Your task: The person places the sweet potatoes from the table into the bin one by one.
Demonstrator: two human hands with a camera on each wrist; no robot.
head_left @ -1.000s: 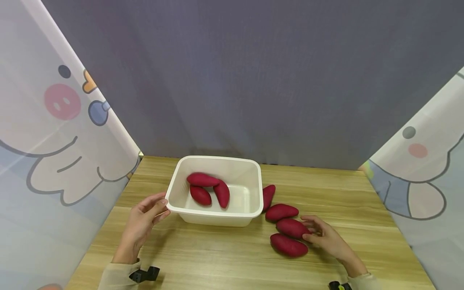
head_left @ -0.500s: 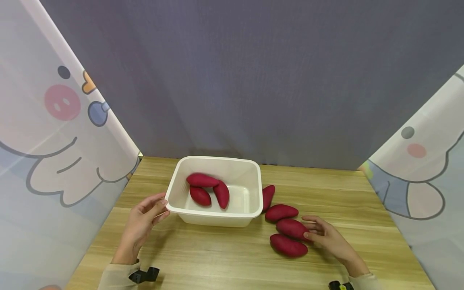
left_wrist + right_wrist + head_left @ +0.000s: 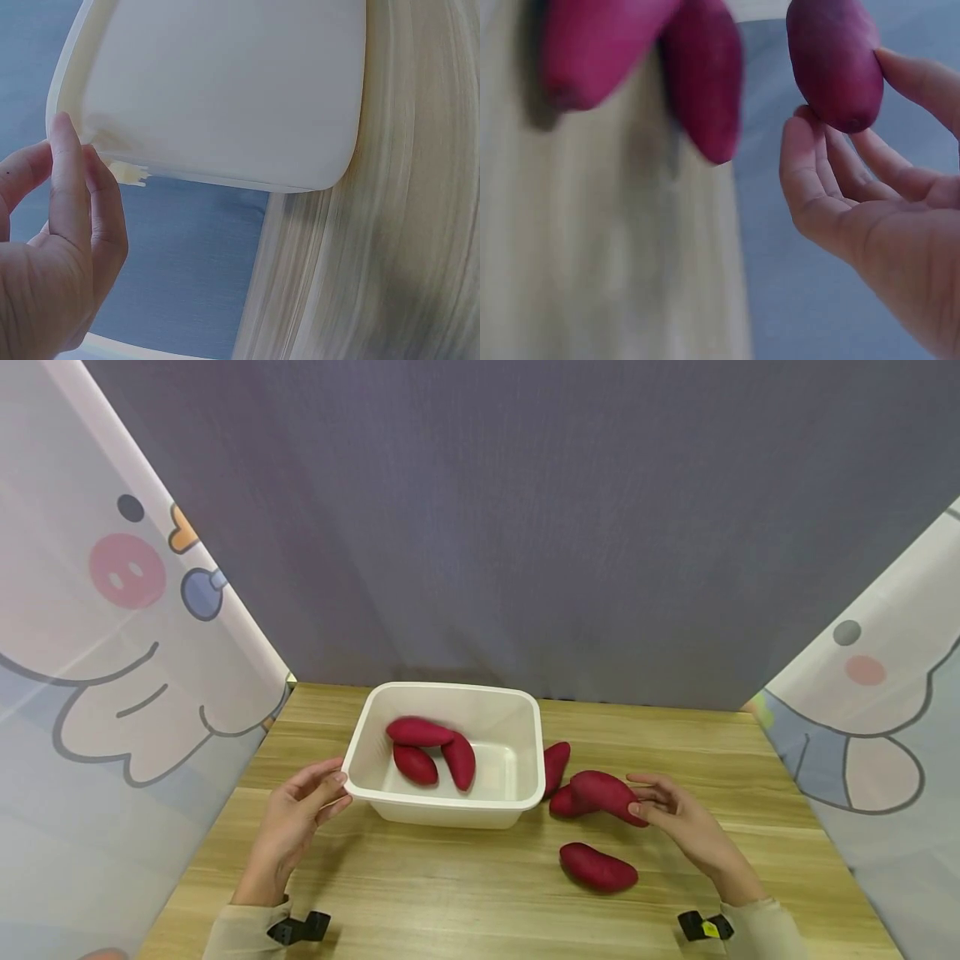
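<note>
My left hand (image 3: 296, 818) pinches the left rim of a white plastic bin (image 3: 450, 810); in the left wrist view thumb and fingertips meet at the bin's edge (image 3: 225, 184). Three red-skinned sweet potatoes (image 3: 459, 762) lie inside, toward its left. My right hand (image 3: 686, 827) holds another sweet potato (image 3: 606, 792) by one end, between thumb and fingers, as the right wrist view also shows (image 3: 836, 67). The held one is raised off the table and partly covers a sweet potato (image 3: 566, 803) behind it.
One sweet potato (image 3: 597, 867) lies nearer the front of the wooden table (image 3: 450, 893). Another sweet potato (image 3: 555, 767) sits against the bin's right side, partly hidden by it. A grey curtain (image 3: 510, 527) closes off the back, with patterned cloth (image 3: 877, 693) at either side.
My right hand has lifted a sweet potato from between two others and moved it up and away from the front one. My left hand and the bin have stayed in place.
</note>
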